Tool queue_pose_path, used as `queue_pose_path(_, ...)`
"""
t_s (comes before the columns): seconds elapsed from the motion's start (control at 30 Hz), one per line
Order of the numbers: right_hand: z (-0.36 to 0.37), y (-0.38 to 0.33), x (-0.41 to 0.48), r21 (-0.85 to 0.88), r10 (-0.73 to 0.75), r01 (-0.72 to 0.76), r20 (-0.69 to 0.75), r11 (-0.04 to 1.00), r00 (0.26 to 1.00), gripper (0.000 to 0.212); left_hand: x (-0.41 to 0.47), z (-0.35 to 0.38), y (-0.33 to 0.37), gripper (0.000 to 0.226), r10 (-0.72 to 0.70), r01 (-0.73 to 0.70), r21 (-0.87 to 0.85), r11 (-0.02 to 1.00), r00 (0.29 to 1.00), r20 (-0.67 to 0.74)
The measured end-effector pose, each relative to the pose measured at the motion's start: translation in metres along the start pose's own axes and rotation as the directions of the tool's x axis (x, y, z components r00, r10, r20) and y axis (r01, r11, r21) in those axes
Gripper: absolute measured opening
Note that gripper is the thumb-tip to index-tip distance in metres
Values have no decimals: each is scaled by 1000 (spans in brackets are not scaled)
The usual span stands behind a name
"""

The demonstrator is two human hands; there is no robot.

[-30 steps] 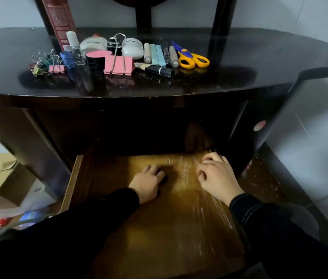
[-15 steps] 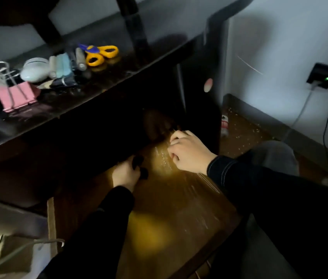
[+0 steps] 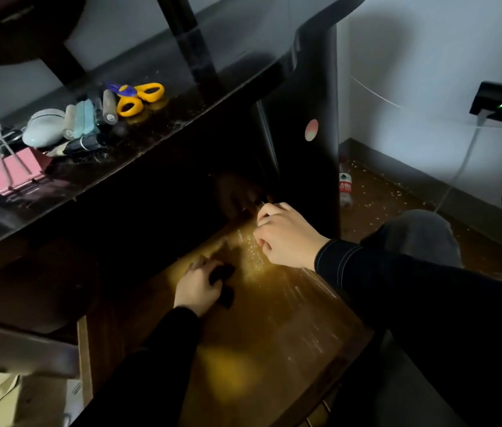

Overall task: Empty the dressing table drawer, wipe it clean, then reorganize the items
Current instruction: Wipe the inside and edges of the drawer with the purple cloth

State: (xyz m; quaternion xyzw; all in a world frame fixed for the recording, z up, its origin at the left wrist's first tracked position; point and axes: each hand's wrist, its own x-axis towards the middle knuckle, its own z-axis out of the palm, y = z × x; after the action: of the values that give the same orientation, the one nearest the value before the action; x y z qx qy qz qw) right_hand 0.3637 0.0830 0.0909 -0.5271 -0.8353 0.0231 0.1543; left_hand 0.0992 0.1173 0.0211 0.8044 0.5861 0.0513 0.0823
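Rectangular wooden drawer [image 3: 274,349] drawn out below glossy black tabletop [image 3: 212,97], long axis directed into the recess, amber floor smooth and flecked with pale grit, small dark object [image 3: 223,277] gripped by left hand [image 3: 197,288] mid-floor, right hand [image 3: 286,238] curled at far right corner, any hold not discernible

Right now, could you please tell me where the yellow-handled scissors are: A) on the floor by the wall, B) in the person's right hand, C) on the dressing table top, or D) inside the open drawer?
C: the scissors lie on the dark table top; in the drawer the left hand grips only a dark object.
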Motion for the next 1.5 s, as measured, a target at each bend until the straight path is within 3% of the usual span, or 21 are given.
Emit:
queue_pose_path(0.1,2,2,1,4,0,0,-9,1000,1000,14,42,7,10,42,-235,227,-74,971,964,-126)
queue_pose_path(0.17,3,2,1,5,2,-2,-8,1000,1000,14,52,14,18,39,-270,259,-81,962,945,-186)
queue_pose_path(0.23,4,2,1,-2,-1,1,-3,1000,1000,15,50,15,19,38,-231,227,-40,973,952,-200)
queue_pose_path(0.37,1,0,1,-17,2,-2,5,1000,1000,15,14,5,10,42,-24,24,11,1000,1000,-10)
queue_pose_path(0.5,0,-2,-1,-22,0,0,-2,1000,1000,15,-59,7,1,42,170,-168,-21,986,977,132)
queue_pose_path(0.6,0,-2,-1,-21,-2,2,-4,1000,1000,15,-61,4,-7,43,215,-221,20,975,963,161)
queue_pose_path(0.7,1,0,0,-25,-4,4,-3,1000,1000,14,-13,-3,-6,44,127,-132,54,990,988,88)
queue_pose_path(0.77,2,1,1,-24,-1,1,0,1000,1000,14,26,-4,-4,46,-53,53,33,998,999,4)
queue_pose_path(0.87,5,2,1,-39,3,-2,11,999,1000,15,58,7,10,35,-332,320,-116,940,937,-109)
queue_pose_path(0.97,4,2,2,-42,6,-5,25,999,1000,17,48,11,22,32,-183,175,-56,983,959,-214)
queue_pose_path(1.1,2,0,0,-34,7,-6,25,999,1000,18,-6,1,15,42,106,-105,-19,994,994,36)
queue_pose_path(1.2,-1,-2,-1,-41,3,-2,22,999,1000,16,-68,-3,13,45,341,-332,-77,940,920,193)
queue_pose_path(1.27,-1,-2,-1,-59,3,-1,26,998,1000,17,-93,-2,13,47,427,-412,-115,904,853,300)
queue_pose_path(1.33,0,-2,0,-73,7,-5,24,997,1000,18,-90,-3,12,46,429,-420,-103,902,844,322)
queue_pose_path(1.43,1,-2,0,-76,11,-10,11,997,1000,17,-53,-5,13,45,303,-298,-55,953,932,198)
queue_pose_path(1.5,2,-1,0,-82,8,-8,1,997,1000,16,-30,-1,12,44,143,-140,-35,990,987,78)
